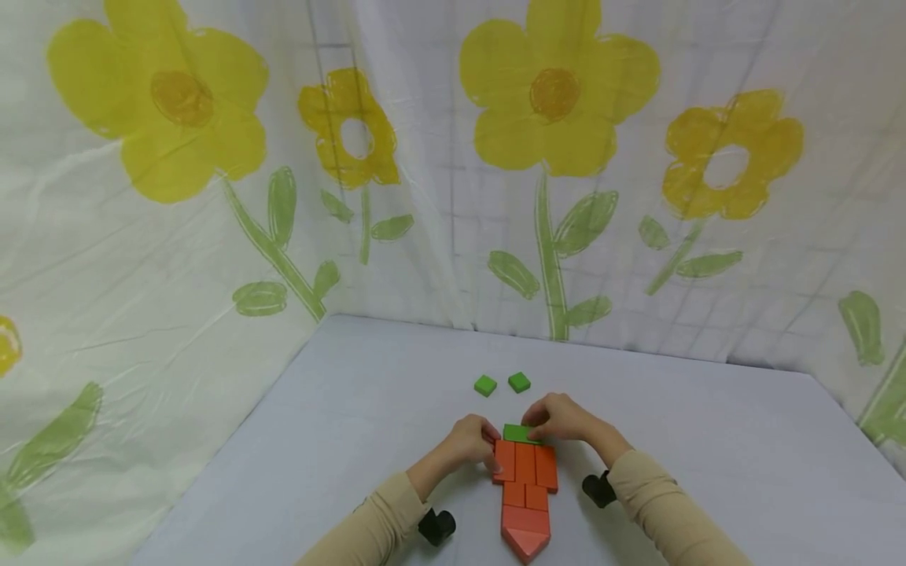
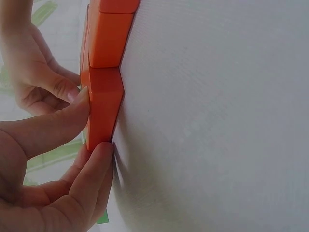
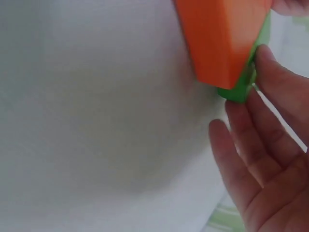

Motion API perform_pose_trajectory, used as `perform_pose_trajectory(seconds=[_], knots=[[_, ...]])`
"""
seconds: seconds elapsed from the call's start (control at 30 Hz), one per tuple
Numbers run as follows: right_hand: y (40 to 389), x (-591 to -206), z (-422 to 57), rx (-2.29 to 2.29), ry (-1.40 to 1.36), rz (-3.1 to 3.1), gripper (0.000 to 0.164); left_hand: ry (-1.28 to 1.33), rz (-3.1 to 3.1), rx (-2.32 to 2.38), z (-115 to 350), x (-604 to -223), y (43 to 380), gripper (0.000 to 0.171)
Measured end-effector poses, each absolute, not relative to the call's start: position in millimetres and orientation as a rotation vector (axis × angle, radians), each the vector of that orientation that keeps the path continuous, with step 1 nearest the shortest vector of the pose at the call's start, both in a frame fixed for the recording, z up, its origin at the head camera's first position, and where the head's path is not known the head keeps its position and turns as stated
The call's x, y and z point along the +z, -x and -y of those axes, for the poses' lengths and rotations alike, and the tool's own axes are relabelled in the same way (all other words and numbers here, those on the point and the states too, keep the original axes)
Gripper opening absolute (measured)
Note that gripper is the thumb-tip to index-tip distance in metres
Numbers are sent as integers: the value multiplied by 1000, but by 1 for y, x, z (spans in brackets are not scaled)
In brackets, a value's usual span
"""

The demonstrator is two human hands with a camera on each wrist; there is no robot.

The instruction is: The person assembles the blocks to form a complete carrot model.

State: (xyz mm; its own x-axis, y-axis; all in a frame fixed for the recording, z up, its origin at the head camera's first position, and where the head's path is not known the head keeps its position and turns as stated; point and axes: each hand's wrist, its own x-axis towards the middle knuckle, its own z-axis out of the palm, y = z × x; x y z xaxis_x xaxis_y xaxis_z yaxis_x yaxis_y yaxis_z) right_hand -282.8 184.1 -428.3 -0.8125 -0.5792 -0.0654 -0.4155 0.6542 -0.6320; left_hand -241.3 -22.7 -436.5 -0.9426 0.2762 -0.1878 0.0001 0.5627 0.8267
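Observation:
On the table lies a flat figure of wooden blocks in touching rows. My left hand (image 1: 473, 440) pinches the left long orange block (image 1: 504, 462), thumb on its top and fingertips at its far end in the left wrist view. A green rectangular block (image 1: 515, 433) lies against the far end of the three long orange blocks. With thumb and fingers, my right hand (image 1: 566, 418) holds that green block's right part, covering some of it. Nearer me come two small orange blocks (image 1: 514, 494), a salmon-red block (image 1: 525, 520) and a triangular block (image 1: 527, 542) pointing toward me.
Two small green square blocks (image 1: 484, 385) lie apart beyond the figure. Black wrist cameras (image 1: 436, 527) hang by both beige sleeves. A white curtain (image 1: 425, 259) with yellow flowers rises along the back and left of the pale table (image 1: 708, 440).

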Motion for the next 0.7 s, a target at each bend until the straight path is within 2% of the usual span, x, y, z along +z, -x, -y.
perform_pose_trajectory(seconds=[0.23, 0.57, 0.7], knots=[[300, -424, -168, -828, 768, -2802, 16, -222, -2498, 1341, 23, -436, 239, 31], [318, -423, -119, -449, 809, -2837, 53, -229, -2501, 1352, 21, -442, 241, 29], [320, -423, -108, -316, 758, -2831, 55, -214, -2513, 1356, 22, -442, 242, 30]])
